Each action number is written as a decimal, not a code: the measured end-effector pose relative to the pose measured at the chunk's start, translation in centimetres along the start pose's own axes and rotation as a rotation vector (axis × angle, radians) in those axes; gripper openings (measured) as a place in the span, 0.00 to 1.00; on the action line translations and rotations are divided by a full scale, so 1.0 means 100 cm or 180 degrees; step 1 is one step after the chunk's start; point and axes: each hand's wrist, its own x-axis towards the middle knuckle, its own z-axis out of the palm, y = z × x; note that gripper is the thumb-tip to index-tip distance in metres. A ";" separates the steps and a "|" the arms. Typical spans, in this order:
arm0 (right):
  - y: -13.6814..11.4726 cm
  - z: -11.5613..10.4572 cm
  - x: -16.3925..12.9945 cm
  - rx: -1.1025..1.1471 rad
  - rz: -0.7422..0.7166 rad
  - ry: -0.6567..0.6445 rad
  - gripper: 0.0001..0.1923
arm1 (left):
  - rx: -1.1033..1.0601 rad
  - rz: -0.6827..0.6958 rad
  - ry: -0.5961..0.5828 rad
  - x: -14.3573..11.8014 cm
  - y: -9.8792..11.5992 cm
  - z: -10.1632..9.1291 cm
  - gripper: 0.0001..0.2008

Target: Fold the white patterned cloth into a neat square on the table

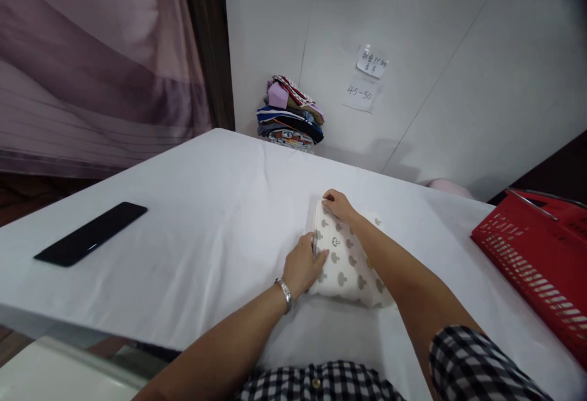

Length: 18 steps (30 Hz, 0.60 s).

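A cream cloth (pixel 342 260) with a grey-brown mushroom-like print lies folded on the white-covered table in front of me. Its left edge is lifted. My left hand (pixel 303 265), with a silver bracelet at the wrist, grips that edge near its middle, thumb on top and fingers at the side. At the far left corner, my right hand (pixel 340 205) pinches the fabric. My right forearm crosses over the cloth and hides part of its right side.
A black flat phone-like slab (pixel 92 233) lies on the table (pixel 206 205) at left. A red basket (pixel 536 260) stands at the right edge. Folded clothes (pixel 291 114) are stacked by the wall, below paper notes (pixel 362 92). A purple curtain (pixel 101 65) hangs at left.
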 end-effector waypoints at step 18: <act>0.004 0.013 0.009 -0.0277 0.0139 -0.0250 0.25 | 0.0488 0.0367 0.0023 0.000 0.002 -0.001 0.18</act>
